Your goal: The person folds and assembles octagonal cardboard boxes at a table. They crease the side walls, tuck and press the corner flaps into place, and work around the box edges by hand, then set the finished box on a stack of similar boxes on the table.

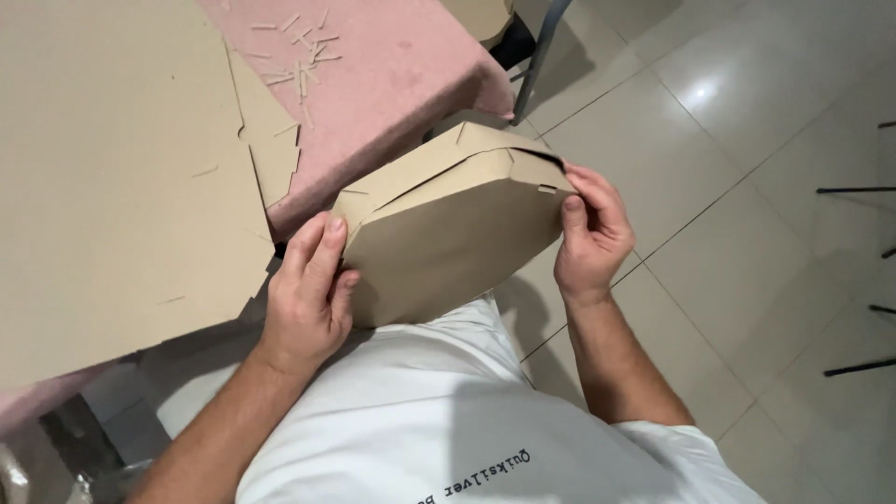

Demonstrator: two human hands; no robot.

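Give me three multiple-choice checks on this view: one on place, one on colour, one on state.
1. Where is the box?
A. Flat on the table
B. Held between both hands over the lap
C. On the floor

2. What colour is the tablecloth?
A. Pink
B. Green
C. Blue

3. What state is the box in?
A. An unfolded flat sheet
B. Torn in half
C. Folded into shape, flaps closed

Answers:
1. B: the left hand grips its near corner and the right hand its far edge, off the table.
2. A: the cloth beside the flat cardboard sheets is pink.
3. C: its sides are folded up and the top is shut.
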